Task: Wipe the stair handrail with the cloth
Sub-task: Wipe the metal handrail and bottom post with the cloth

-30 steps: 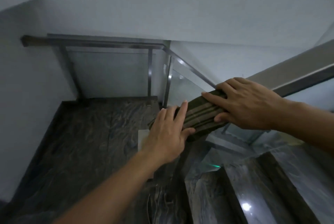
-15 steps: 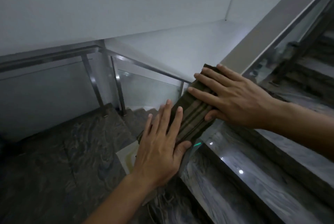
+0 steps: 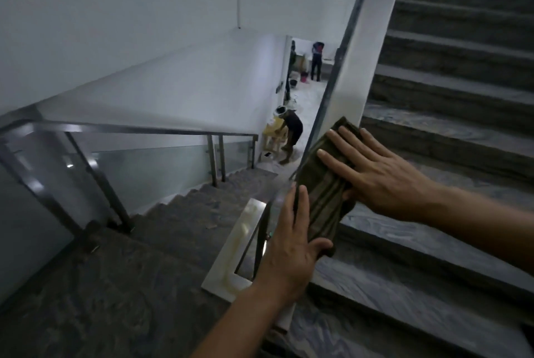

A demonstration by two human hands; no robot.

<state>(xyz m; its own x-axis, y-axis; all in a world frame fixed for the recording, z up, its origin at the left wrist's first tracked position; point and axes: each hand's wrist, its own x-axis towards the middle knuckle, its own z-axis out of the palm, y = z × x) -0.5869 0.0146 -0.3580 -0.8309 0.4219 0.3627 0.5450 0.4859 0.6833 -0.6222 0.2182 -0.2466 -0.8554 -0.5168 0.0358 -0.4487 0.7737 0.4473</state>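
A dark olive striped cloth (image 3: pixel 323 184) is draped over the sloping stair handrail (image 3: pixel 349 34), which rises to the upper right beside a white stringer. My right hand (image 3: pixel 378 175) lies flat on the upper part of the cloth, fingers spread and pointing up-left. My left hand (image 3: pixel 291 239) presses the lower end of the cloth, thumb hooked around its right edge. The rail under the cloth is hidden.
Marble steps (image 3: pixel 433 242) climb to the right. A lower flight (image 3: pixel 208 204) descends past a steel and glass railing (image 3: pixel 138 129). A person (image 3: pixel 290 129) bends over a stool at the bottom; another stands in the far room (image 3: pixel 316 60). Dark landing floor (image 3: pixel 86 300) lies at the left.
The view has swung right and up, revealing the lower flight and the people below. Both hands and the cloth have slid higher along the handrail.
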